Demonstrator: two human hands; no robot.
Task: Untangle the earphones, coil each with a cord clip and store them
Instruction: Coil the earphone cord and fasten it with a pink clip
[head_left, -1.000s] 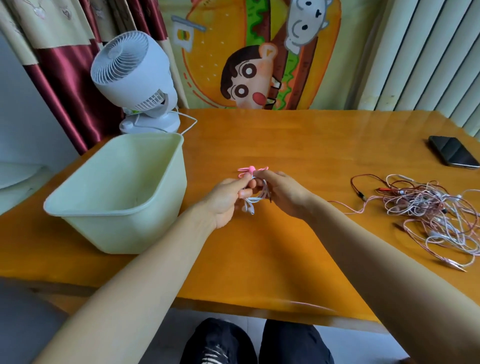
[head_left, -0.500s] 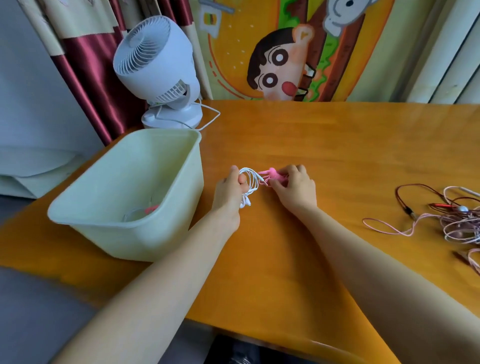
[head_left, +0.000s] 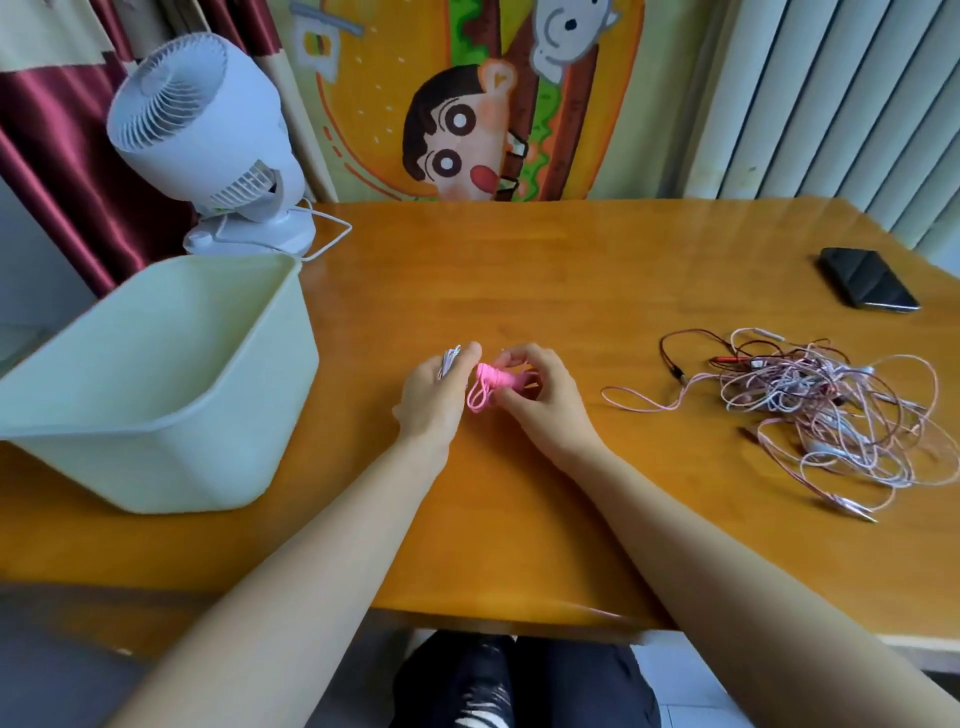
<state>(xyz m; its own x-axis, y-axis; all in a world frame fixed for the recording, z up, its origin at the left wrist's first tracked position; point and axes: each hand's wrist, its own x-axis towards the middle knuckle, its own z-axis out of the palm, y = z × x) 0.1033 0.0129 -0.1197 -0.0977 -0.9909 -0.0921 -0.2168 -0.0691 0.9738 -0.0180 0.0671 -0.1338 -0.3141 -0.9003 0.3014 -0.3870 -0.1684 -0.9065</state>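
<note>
Table (head_left: 519, 270): wide orange wood that carries everything below.
Bin (head_left: 182, 457): pale green and open-topped, on the table's left side near the hands. It is probably where finished coils go.
Fan (head_left: 202, 130): white, behind the bin.
Tangle (head_left: 831, 405): pink, white and dark red earphone cords heaped on the right, well apart from the hands, not yet sorted.
Left hand (head_left: 434, 395): mid-table, fingers curled round the coil.
Right hand (head_left: 540, 395): just beside the left, fingers pinched on the clip.
Phone (head_left: 867, 287): dark, at the far right.
Coil (head_left: 449, 359): white earphone cord, mostly hidden in the left hand.
Clip (head_left: 491, 382): pink, apparently wrapped round the coil.
Handling: the cord looks thin, light and limp, and will likely spring loose. Best held at the bound middle, not by the loops.
</note>
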